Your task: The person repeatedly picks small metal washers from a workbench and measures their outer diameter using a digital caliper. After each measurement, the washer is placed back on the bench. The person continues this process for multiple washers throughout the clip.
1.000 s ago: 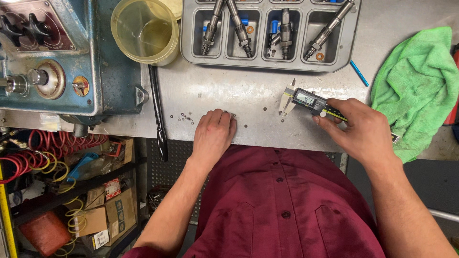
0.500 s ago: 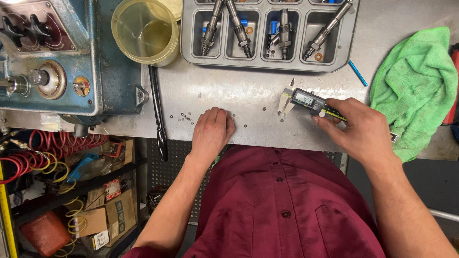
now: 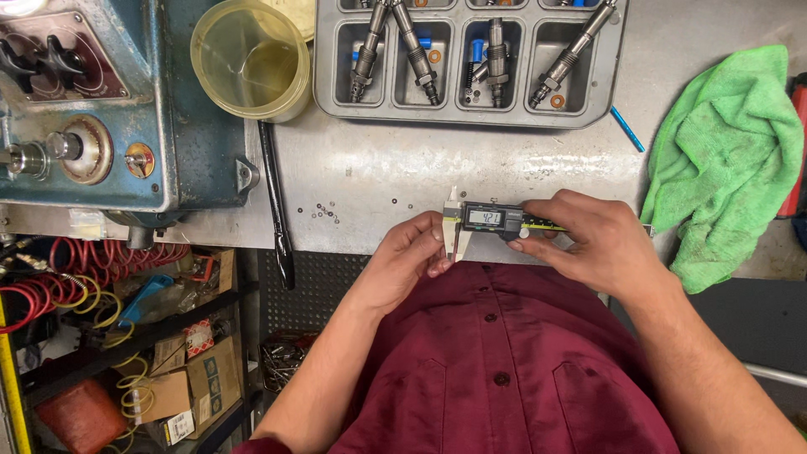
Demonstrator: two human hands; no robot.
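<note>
Measurement in hand, not yet finished: caliper (image 3: 496, 220) held at the near table (image 3: 378, 168) edge below the tray (image 3: 471, 113), right hand (image 3: 588, 244) gripping its body, left hand (image 3: 412, 261) pinching a small, indistinct part at its jaws, display lit.

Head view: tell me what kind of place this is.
Most likely a mechanical repair or machine workshop. The right hand holds a digital caliper over a metal workbench, a grey compartment tray holds long metal parts, and a blue machine with knobs stands beside it.
</note>
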